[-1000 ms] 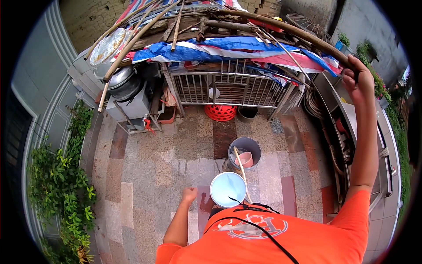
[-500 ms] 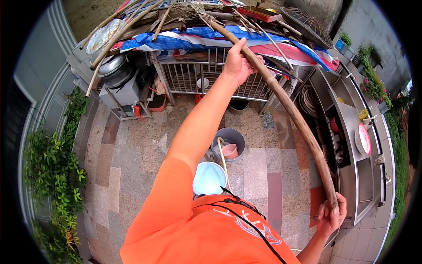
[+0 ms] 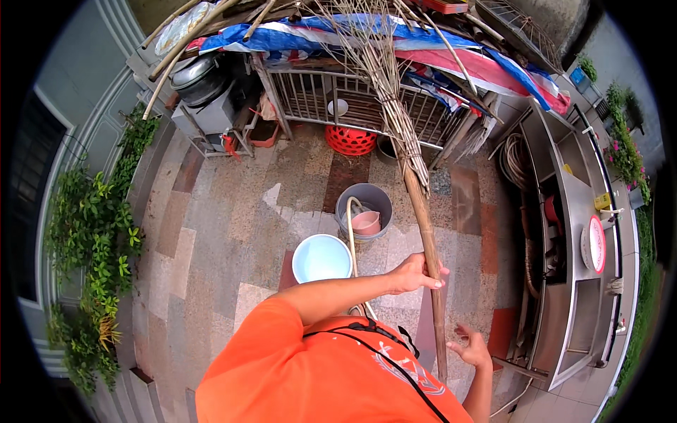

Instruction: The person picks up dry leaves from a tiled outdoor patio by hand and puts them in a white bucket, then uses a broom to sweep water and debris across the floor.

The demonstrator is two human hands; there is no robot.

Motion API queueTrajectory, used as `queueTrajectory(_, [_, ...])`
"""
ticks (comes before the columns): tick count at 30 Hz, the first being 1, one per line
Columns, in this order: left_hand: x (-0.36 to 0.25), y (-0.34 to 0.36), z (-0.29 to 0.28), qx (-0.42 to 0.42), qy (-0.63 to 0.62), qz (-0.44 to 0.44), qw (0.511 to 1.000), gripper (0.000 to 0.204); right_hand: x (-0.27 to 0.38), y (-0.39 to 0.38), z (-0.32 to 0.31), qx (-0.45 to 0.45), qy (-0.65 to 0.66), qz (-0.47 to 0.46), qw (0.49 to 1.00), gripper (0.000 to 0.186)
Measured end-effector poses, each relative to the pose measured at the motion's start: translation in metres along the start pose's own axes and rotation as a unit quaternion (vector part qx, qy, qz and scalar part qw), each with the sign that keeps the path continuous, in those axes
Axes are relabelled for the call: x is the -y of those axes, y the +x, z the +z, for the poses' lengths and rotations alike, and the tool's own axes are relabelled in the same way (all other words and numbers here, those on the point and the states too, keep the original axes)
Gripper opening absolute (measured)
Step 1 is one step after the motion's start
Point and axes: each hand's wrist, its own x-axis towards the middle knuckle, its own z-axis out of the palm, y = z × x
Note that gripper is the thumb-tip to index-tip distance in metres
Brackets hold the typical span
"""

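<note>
A long twig broom (image 3: 423,218) stands raised before me, its bound bundle of thin branches pointing away toward the tarp-covered pile and its bamboo handle running down past my body. My left hand (image 3: 416,276) grips the handle partway down. My right hand (image 3: 471,347) is off the handle, just right of its lower part, with fingers apart. Below and left of the broom, a grey bucket (image 3: 381,204) holds a pink scoop (image 3: 367,224) and a hose, and a pale blue basin (image 3: 321,257) sits beside it.
A tarp-covered woodpile (image 3: 472,63) tops a metal cage (image 3: 296,102) ahead, with a red basket (image 3: 350,144) beneath. A pot (image 3: 196,84) on a stand is at back left. Steel sinks (image 3: 578,324) line the right side; leafy plants (image 3: 84,247) line the left.
The broom has come down off the pile, its twig head now in view. My left hand moved lower along the handle and nearer my body; my right hand let go of it.
</note>
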Motion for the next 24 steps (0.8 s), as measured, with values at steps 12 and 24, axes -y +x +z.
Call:
queueTrajectory(12, [0.144, -0.053, -0.062, 0.089, 0.358, -0.018, 0.929, 0.060, 0.109, 0.152, 0.107, -0.114, 0.156, -0.066, 0.979, 0.014])
queueTrajectory(24, [0.296, -0.262, -0.282, -0.535, -0.042, -0.415, 0.735, 0.043, -0.015, 0.084, 0.162, -0.029, 0.102, 0.112, 0.988, 0.017])
